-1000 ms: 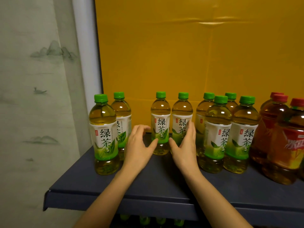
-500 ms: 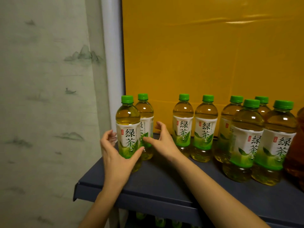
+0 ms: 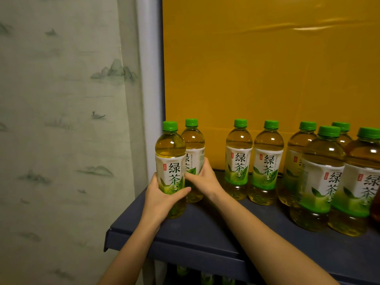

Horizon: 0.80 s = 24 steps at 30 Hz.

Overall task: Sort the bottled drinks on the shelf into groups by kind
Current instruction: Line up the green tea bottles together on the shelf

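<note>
Several green-tea bottles with green caps stand on a dark blue shelf (image 3: 205,229). My left hand (image 3: 162,200) grips the front left green-tea bottle (image 3: 170,159) around its lower label. Just behind it, my right hand (image 3: 205,179) holds the second green-tea bottle (image 3: 193,140) at its label. Two more green-tea bottles (image 3: 238,159) (image 3: 267,163) stand at the back middle. A tight cluster of green-tea bottles (image 3: 322,177) fills the right side. At the right edge a sliver of a brown drink bottle (image 3: 376,206) shows.
A yellow board (image 3: 267,68) backs the shelf. A pale patterned curtain (image 3: 61,120) hangs to the left beside a white post (image 3: 148,89). Green caps of more bottles (image 3: 205,276) show on a lower level. The shelf's left front corner (image 3: 109,237) lies close to my left arm.
Both hands have closed in on the two leftmost bottles: the left now grips the front one, the right the one behind. The view has shifted left, pushing the red-capped bottles out of sight.
</note>
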Each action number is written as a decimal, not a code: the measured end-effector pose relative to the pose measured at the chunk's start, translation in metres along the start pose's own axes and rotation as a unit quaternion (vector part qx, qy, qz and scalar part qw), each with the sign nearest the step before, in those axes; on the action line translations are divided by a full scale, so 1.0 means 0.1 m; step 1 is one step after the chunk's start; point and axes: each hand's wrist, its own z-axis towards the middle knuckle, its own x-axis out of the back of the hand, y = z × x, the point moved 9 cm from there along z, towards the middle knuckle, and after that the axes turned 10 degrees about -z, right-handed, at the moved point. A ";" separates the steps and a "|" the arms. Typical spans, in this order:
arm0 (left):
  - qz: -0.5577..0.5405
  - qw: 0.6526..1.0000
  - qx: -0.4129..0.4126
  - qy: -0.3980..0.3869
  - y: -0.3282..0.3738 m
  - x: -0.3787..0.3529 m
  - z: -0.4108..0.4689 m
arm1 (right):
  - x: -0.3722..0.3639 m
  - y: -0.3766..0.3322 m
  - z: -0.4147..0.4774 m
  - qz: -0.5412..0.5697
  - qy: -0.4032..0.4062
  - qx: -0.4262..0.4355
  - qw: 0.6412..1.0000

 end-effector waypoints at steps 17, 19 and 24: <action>-0.045 0.996 0.016 -0.074 0.03 -0.17 -0.09 | 1.55 0.20 -0.90 -0.013 0.159 -0.023 0.987; -0.051 0.995 0.025 -0.087 0.03 -0.22 -0.11 | 1.59 0.27 -0.91 -0.017 0.161 -0.032 0.986; -0.064 0.988 0.045 -0.137 0.04 -0.45 -0.16 | 1.63 0.34 -0.94 -0.060 0.169 -0.038 0.983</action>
